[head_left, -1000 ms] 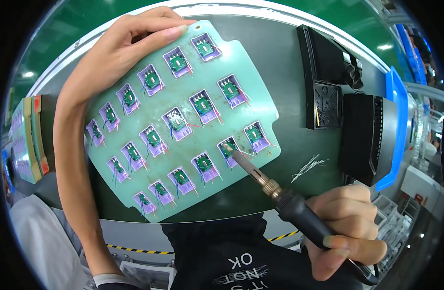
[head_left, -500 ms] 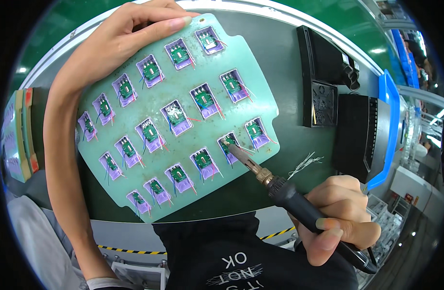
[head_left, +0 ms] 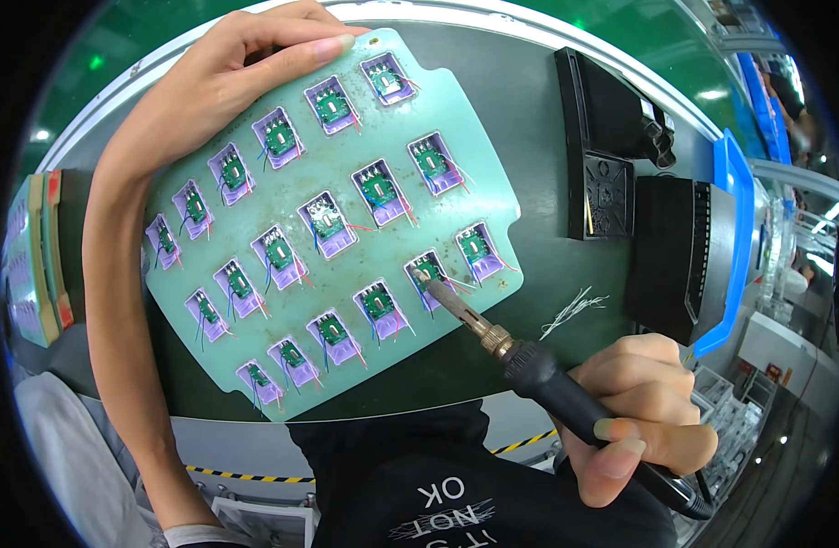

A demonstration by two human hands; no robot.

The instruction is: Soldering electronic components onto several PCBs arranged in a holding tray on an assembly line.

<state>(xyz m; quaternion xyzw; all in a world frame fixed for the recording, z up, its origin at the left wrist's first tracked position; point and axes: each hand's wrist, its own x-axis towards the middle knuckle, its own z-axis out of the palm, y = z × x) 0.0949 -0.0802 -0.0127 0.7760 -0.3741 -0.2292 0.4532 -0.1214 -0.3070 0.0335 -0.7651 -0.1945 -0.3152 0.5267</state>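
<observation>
My left hand (head_left: 255,59) grips the far edge of a pale green fixture board (head_left: 255,205), thumb on top and the other fingers curled behind. Several purple housings sit in the board's openings, each with a small green circuit board (head_left: 379,189) and thin red, blue and white wires. In my right hand (head_left: 643,416) is a soldering iron (head_left: 561,397), its fingers wrapped round the black handle. The iron's tip lies over the circuit board (head_left: 426,271) second from the right in the near row; whether it touches is unclear.
A black soldering stand (head_left: 611,183) and a black box (head_left: 671,256) stand at the right, beside a blue tray (head_left: 737,210). Loose white wires (head_left: 575,310) lie on the dark green table. Stacked fixture boards (head_left: 41,256) are at the far left.
The fixture board has shifted slightly to the left with my left hand. The iron's tip has moved a little left too, staying over the same circuit board.
</observation>
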